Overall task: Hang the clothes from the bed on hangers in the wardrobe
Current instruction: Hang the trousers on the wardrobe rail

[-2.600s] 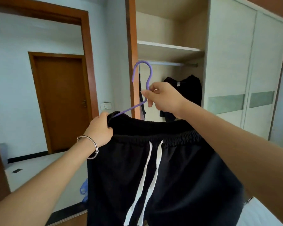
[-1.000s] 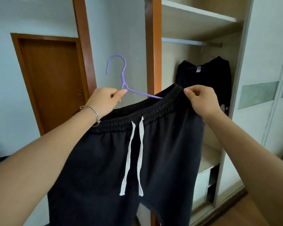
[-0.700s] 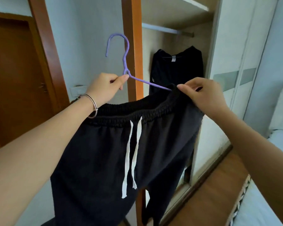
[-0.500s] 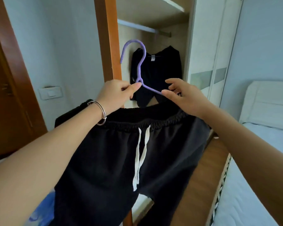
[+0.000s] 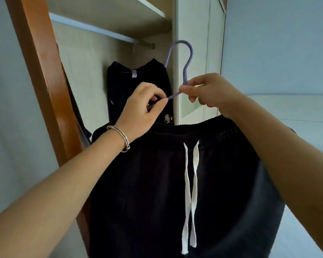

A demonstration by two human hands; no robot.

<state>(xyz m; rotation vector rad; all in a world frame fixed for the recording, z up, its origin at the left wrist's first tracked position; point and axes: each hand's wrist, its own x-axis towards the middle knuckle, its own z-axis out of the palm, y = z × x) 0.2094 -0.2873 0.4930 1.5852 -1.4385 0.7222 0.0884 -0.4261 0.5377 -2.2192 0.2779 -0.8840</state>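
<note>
A purple hanger (image 5: 186, 61) stands upright in front of the open wardrobe, hook uppermost. My right hand (image 5: 209, 91) pinches it at the neck below the hook. My left hand (image 5: 144, 108), with a silver bracelet on the wrist, pinches the hanger's left arm. Black drawstring trousers (image 5: 175, 183) with two white cords hang from the hanger below both hands; the hanger's lower part is hidden inside their waistband. The wardrobe rail (image 5: 93, 28) runs above and to the left of the hook.
A black garment (image 5: 138, 86) hangs on the rail inside the wardrobe. An orange-brown wooden post (image 5: 45, 81) borders the opening on the left, a white sliding door (image 5: 199, 53) on the right. The white bed (image 5: 296, 112) lies at the right.
My right hand left the waistband and took the hanger's neck; my left hand shifted onto the hanger's left arm. The hanger and trousers moved right, closer to the wardrobe opening, as my view turned.
</note>
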